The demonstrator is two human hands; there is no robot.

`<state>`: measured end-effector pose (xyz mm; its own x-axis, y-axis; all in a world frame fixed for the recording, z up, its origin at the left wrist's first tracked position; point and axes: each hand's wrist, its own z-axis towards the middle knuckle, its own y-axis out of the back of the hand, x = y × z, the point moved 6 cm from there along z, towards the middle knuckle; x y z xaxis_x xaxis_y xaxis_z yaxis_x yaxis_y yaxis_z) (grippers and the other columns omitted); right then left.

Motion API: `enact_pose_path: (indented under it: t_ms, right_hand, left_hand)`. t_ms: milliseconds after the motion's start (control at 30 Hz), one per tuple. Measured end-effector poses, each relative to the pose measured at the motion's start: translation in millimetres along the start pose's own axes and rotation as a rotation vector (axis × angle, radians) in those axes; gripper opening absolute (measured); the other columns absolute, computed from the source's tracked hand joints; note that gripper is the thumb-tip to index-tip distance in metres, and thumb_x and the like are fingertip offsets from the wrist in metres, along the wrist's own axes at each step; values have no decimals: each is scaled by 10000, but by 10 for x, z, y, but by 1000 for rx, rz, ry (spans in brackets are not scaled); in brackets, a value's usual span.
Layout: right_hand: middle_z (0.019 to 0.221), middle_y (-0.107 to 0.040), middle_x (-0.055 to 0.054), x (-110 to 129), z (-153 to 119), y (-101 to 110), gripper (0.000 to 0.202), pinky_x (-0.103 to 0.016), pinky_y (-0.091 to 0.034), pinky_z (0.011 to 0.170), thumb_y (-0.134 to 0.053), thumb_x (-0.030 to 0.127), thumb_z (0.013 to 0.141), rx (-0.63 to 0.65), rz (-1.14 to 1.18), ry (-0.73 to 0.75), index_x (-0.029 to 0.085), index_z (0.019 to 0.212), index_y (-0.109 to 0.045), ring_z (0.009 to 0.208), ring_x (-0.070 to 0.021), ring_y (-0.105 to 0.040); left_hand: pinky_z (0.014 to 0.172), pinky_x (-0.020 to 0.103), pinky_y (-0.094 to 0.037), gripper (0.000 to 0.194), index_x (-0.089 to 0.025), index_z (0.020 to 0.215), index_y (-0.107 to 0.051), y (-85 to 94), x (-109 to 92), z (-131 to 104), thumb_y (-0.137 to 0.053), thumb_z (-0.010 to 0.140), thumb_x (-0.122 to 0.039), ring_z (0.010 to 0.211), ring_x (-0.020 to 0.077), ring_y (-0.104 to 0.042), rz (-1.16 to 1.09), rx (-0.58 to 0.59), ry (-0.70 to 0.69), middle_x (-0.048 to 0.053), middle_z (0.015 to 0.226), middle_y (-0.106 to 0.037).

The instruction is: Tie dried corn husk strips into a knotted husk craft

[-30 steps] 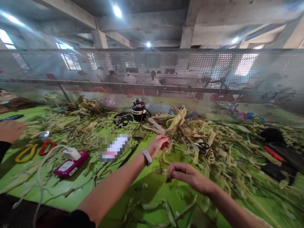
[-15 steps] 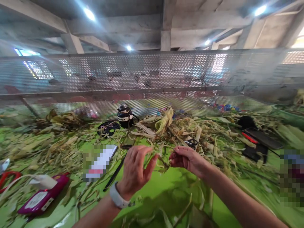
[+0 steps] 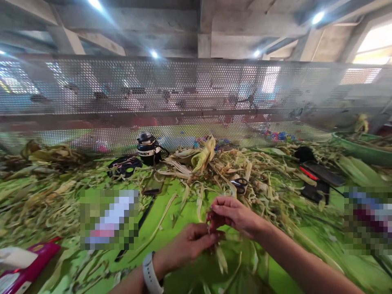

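My left hand [image 3: 191, 245], with a white watch [image 3: 150, 272] on its wrist, is at the lower middle over the green table [image 3: 180, 210]. Its thumb and fingers are pinched around a small piece of husk [image 3: 221, 258] that hangs below the fingertips. Directly above and right of it, my right hand [image 3: 234, 214] has its fingers closed, fingertips touching or nearly touching those of the left. What the right hand grips is too small to make out. Black scissors [image 3: 239, 183] lie among dry husks just beyond the right hand.
Husk scraps [image 3: 45, 200] cover much of the table. A black bottle [image 3: 148, 150] stands at the back beside a dark strap. A magenta device [image 3: 29, 265] lies front left. A phone [image 3: 325, 173] and green basin [image 3: 361, 149] are at right, before a perforated metal screen [image 3: 183, 90].
My left hand has turned and moved down and right, closing its fingers. My right hand has come slightly lower, and the hands have met. The view has shifted to the right.
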<state>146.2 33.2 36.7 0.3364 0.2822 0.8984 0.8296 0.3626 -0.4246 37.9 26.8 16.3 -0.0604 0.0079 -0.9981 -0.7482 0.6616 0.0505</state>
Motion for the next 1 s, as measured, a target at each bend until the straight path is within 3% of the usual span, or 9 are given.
enact_pose_path:
  t_ms: [100, 167, 267, 367, 467, 567, 767, 900, 1000]
  right_hand:
    - [734, -674, -32, -18, 1, -38, 276, -233, -495, 593, -677, 378, 763, 24, -29, -19, 136, 751, -547, 612, -124, -658]
    - [714, -656, -26, 49, 1, -1, 281, -243, -493, 592, -644, 411, 783, -9, -126, 29, 143, 779, -558, 624, -129, -647]
    - [748, -613, -7, 352, -64, 181, 256, -244, -487, 643, -621, 425, 796, -238, -384, 314, 171, 810, -591, 677, -116, -605]
    - [661, -539, 32, 556, -174, 310, 245, -184, -394, 465, -605, 432, 808, -416, -486, 473, 188, 816, -580, 499, -65, -466]
    - [583, -494, 56, 422, -134, 244, 293, -173, -252, 339, -558, 472, 827, -294, -482, 291, 181, 794, -539, 376, -40, -328]
    - [565, -471, 58, 185, -63, 106, 322, -176, -247, 360, -543, 483, 828, -173, -563, 147, 171, 751, -529, 394, -43, -323]
    - [614, -479, 36, -47, 58, 68, 280, -199, -341, 527, -505, 379, 869, -212, -724, 181, 156, 705, -549, 562, -87, -414]
    - [710, -541, 8, -50, 64, 56, 244, -219, -379, 616, -474, 341, 887, -190, -763, 205, 155, 758, -568, 656, -113, -466]
    - [663, -489, 24, -33, 49, 39, 253, -215, -359, 597, -457, 325, 896, -170, -831, 209, 166, 720, -544, 636, -111, -443]
  left_hand:
    - [558, 225, -369, 319, -155, 611, -696, -64, 120, 12, -631, 755, -433, 535, 110, -478, -66, 138, 89, 3, 557, -594]
    - [574, 231, -382, 299, -147, 669, -716, -49, 176, 36, -680, 710, -442, 538, 107, -489, -154, 106, 116, 7, 568, -604]
    - [586, 232, -400, 329, -153, 804, -735, 47, 215, 70, -740, 644, -441, 546, 108, -512, -284, -58, 135, 4, 577, -620]
    - [653, 231, -423, 314, -162, 839, -732, 179, 232, 78, -733, 665, -423, 613, 113, -553, -381, -247, 120, 12, 640, -660]
    - [738, 263, -447, 308, -163, 838, -729, 229, 289, 85, -686, 712, -440, 678, 135, -594, -478, -313, 135, 33, 715, -696]
    - [801, 318, -458, 346, -159, 890, -720, 243, 308, 84, -656, 730, -459, 733, 170, -619, -509, -350, 122, 56, 801, -718]
    - [931, 355, -417, 315, -196, 996, -699, 224, 161, 27, -564, 809, -411, 997, 226, -595, -431, -383, 83, 58, 1001, -709]
    - [931, 358, -418, 299, -197, 941, -715, 248, 103, -27, -555, 807, -411, 996, 239, -591, -337, -449, 81, 55, 1007, -705]
    - [855, 337, -453, 304, -209, 946, -714, 232, 69, -22, -549, 803, -421, 938, 232, -594, -280, -417, 38, 58, 969, -705]
